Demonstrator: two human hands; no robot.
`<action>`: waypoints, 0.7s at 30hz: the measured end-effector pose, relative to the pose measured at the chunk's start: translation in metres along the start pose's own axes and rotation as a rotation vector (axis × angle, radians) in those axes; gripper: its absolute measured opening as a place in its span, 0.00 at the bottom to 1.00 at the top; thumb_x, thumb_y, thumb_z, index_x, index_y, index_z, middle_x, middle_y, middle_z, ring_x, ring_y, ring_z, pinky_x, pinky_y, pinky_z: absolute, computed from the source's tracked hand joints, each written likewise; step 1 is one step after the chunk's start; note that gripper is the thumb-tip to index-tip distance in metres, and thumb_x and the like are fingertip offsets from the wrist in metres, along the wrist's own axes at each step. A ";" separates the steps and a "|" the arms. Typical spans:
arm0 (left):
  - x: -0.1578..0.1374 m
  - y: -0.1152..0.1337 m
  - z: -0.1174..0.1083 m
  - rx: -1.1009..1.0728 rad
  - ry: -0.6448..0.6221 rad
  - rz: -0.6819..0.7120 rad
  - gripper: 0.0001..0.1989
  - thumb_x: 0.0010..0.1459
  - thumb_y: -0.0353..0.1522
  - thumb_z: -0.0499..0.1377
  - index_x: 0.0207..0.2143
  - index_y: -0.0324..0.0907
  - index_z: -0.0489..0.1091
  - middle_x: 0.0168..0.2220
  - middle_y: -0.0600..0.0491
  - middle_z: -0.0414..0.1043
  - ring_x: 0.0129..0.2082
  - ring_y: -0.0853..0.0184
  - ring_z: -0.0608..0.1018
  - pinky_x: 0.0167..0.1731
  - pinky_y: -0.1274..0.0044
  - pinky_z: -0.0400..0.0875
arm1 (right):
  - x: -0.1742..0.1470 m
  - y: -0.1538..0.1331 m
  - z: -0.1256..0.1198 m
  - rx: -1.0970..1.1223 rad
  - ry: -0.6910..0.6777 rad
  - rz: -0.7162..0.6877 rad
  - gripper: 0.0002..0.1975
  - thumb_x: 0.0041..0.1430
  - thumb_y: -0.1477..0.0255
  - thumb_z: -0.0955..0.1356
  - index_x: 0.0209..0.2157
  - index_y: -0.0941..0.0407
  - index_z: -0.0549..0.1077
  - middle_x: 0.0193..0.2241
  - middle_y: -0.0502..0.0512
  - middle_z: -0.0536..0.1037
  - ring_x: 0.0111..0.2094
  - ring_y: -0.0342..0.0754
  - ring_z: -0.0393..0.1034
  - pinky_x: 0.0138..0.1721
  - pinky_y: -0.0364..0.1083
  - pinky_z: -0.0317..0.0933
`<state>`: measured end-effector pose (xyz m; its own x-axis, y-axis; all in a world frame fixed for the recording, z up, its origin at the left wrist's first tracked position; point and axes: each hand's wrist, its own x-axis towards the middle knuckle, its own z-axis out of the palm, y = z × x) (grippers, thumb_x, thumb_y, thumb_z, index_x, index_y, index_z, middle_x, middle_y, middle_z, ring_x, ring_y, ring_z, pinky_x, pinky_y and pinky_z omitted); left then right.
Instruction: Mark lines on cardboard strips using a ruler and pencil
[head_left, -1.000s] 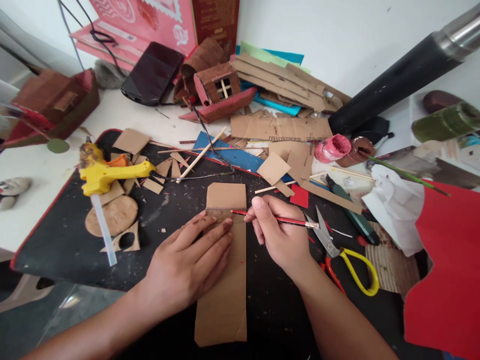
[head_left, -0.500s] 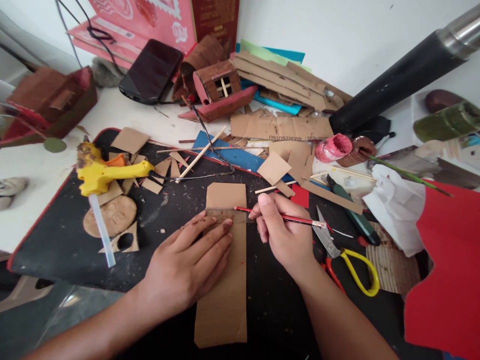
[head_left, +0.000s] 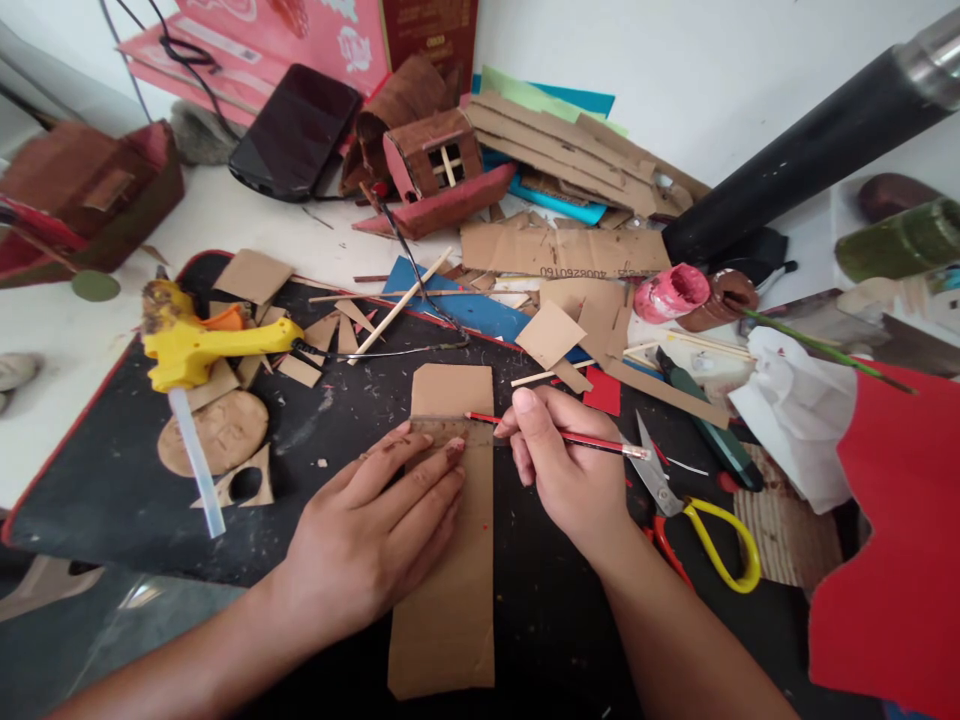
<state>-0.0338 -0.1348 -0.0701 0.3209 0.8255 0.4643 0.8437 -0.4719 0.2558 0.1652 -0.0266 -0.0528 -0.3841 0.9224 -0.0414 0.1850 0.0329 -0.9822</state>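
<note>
A long strip of brown cardboard (head_left: 450,640) lies on the black mat, pointing away from me. Across its upper part rests a see-through ruler (head_left: 472,436), partly hidden by fingers. My left hand (head_left: 375,530) lies flat over the ruler and cardboard, its fingers stretched forward and pressing down. In my right hand (head_left: 566,465) is a red and black pencil (head_left: 592,440), pinched between thumb and fingers. The pencil's tip is at the ruler's far edge, over the cardboard. Just right of that hand lie open scissors (head_left: 664,495) with yellow and red handles.
At left, a yellow glue gun (head_left: 214,345) with a glue stick sits on the mat (head_left: 112,470). Cardboard scraps (head_left: 551,335), a green utility knife (head_left: 709,425) and paint pots (head_left: 673,293) spread beyond my hands. Painted model boats (head_left: 442,190) and a phone (head_left: 294,132) stand behind.
The pencil tip has slid slightly left along the ruler's edge. My left hand stays pressed in place. The view has shifted a little.
</note>
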 end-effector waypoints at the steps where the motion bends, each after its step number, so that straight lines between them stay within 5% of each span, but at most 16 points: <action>1: 0.000 0.000 0.000 0.001 0.000 0.001 0.11 0.72 0.27 0.65 0.54 0.36 0.80 0.56 0.50 0.86 0.56 0.56 0.85 0.63 0.62 0.81 | 0.000 0.000 0.000 -0.001 0.000 0.001 0.24 0.82 0.56 0.67 0.32 0.53 0.79 0.17 0.45 0.70 0.17 0.42 0.66 0.20 0.44 0.57; 21: 0.003 0.001 -0.002 0.006 0.006 0.005 0.08 0.75 0.27 0.62 0.53 0.37 0.79 0.56 0.52 0.86 0.54 0.56 0.87 0.60 0.61 0.82 | 0.002 0.000 -0.001 -0.030 -0.008 -0.012 0.23 0.82 0.57 0.67 0.32 0.53 0.79 0.18 0.44 0.70 0.17 0.42 0.66 0.19 0.44 0.56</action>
<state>-0.0331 -0.1334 -0.0670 0.3225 0.8215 0.4703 0.8447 -0.4739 0.2487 0.1650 -0.0249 -0.0525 -0.3938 0.9186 -0.0317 0.2076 0.0554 -0.9766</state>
